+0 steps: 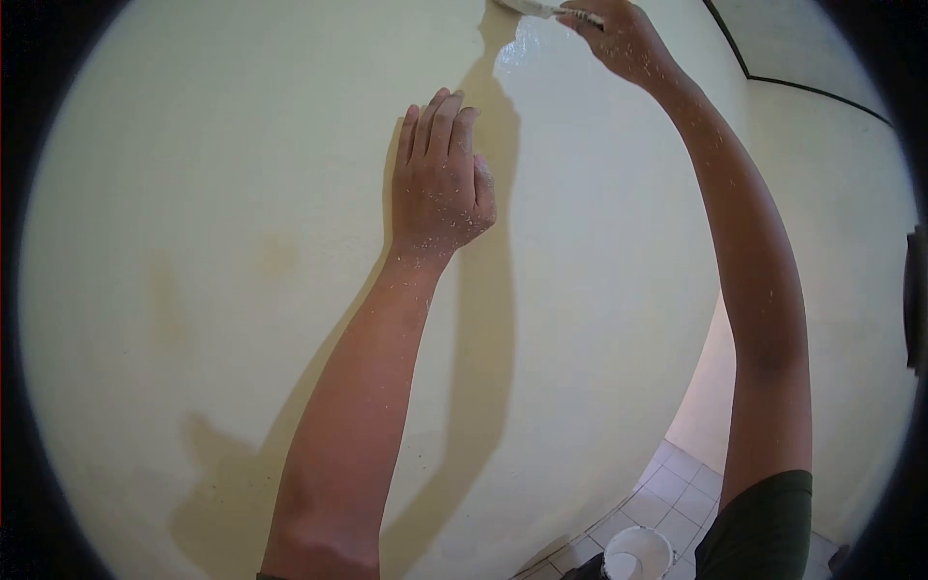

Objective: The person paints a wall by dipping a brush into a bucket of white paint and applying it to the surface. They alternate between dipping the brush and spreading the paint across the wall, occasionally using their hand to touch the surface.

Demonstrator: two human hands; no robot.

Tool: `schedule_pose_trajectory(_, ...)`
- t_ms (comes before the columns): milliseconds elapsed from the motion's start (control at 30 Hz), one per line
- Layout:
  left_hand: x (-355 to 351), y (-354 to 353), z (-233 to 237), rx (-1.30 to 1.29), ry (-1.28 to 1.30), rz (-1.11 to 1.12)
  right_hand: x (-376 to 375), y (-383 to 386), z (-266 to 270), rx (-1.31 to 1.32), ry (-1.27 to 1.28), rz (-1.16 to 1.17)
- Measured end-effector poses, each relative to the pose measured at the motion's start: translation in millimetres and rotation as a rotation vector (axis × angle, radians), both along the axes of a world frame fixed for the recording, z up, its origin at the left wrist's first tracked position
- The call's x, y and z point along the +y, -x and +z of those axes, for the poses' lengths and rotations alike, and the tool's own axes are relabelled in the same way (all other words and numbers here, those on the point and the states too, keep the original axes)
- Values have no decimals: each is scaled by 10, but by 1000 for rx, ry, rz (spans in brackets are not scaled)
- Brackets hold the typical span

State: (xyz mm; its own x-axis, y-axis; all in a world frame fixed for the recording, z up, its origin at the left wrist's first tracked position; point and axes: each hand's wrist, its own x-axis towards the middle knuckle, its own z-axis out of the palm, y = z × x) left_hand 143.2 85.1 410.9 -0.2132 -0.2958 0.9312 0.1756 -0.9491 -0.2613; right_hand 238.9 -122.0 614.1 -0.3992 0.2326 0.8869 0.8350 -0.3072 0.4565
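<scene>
Our right fingers [584,17] grip a brush [530,7] against the wall [290,174], its far end cut off by the top edge. Our left fingers [447,121], unbent below it, press the wall; the bucket's [638,554] contents, far beneath, are hard to make out.

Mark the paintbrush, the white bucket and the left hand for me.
Paintbrush [528,7]: head view, on its white-coated head.
White bucket [657,549]: head view, on its inner wall.
Left hand [440,188]: head view, on its back.

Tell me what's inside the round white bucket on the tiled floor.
The round white bucket shows whitish material inside, possibly paint; whatever lies beneath its surface is covered.
</scene>
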Motion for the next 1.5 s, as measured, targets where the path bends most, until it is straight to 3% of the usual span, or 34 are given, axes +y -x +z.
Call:
schedule_pose_trajectory(67,41,-103,-5,-6,-5,-17,-11,-73,-297,-123,104,-55)
schedule_pose_trajectory(200,132,-301,-1,-30,-21,-132,-79,-190,-1103,96,174,-163)
schedule_pose_trajectory(267,157,-334,12,-41,-23,-167,-110,-434,-1413,-27,247,-147)
schedule_pose_trajectory(300,154,-340,3,-37,-21,-162,-175,-380,-1547,38,299,-183)
schedule_pose_trajectory(333,31,-27,58,-39,-23,-145,-350,-23,-1609,94,348,-207)
schedule_pose_trajectory(500,-1,-15,39,-20,-15,-106,-715,106,-1877,231,587,-232)
schedule_pose_trajectory(633,25,-42,31,-16,0,-73,-888,226,-1700,523,510,-278)
schedule_pose_trajectory(667,30,-38,31,-15,5,-67,-894,182,-1646,480,457,-230)
schedule_pose_trajectory(733,50,-39,50,-11,-3,-77,-821,240,-1516,537,348,-349)
schedule_pose_trajectory(933,1,32,11,-16,3,-97,-569,142,-1374,402,139,-323)
schedule_pose_trajectory(1133,-99,111,17,-14,5,-98,-456,-95,-933,167,-217,-159)
schedule_pose_trajectory(1333,-77,91,33,-15,2,-54,-41,-282,-480,27,-392,-79)
schedule_pose_trajectory(1500,-34,72,24,-12,-2,16,281,-145,-207,0,-527,-166)
